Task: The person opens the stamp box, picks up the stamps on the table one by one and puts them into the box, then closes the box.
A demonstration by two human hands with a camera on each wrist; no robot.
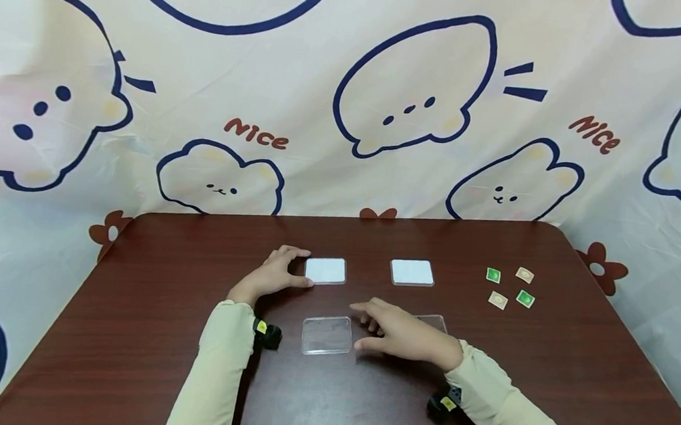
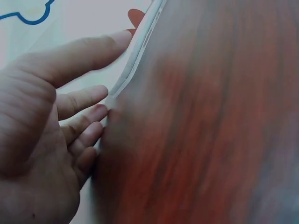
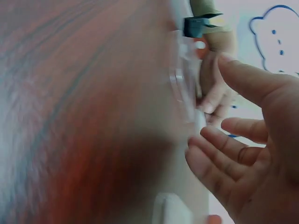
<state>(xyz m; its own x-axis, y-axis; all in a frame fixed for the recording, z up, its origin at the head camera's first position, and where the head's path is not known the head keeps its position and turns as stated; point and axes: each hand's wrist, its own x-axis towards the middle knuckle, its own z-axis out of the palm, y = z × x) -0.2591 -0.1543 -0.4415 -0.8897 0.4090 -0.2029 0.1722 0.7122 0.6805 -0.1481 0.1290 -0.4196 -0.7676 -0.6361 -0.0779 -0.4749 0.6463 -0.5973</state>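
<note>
Evidently, in the head view, the left hand [image 1: 272,274] reached to the left side of a white rectangular card in a clear plastic case [image 1: 325,271], thumb at the near corner and index finger at the far corner. That spread was moderately wide, though whether the two digits pinched the case could not be told. A second white rectangular card in a clear case [image 1: 412,272] lay to its right, well apart. Nearer the person, the right hand [image 1: 403,334] was just right of a transparent rectangular plastic case [image 1: 327,335], its thumb and index finger parted widely. Another clear plastic case [image 1: 432,322] showed partly behind that hand. Farther right, two small green square tiles [image 1: 493,275] and two small cream square tiles [image 1: 524,275] lay apart on the dark reddish-brown wooden table [image 1: 127,329].

At the left wrist, the thumb lay against the white card's case, while the index fingertip was at its corner; the other fingers were loosely bent.

At the right wrist, the thumb stood well away from the softly curved fingers. The blurred transparent case was ahead, with the left hand beyond it, and part of a white case showed along the bottom.
</note>
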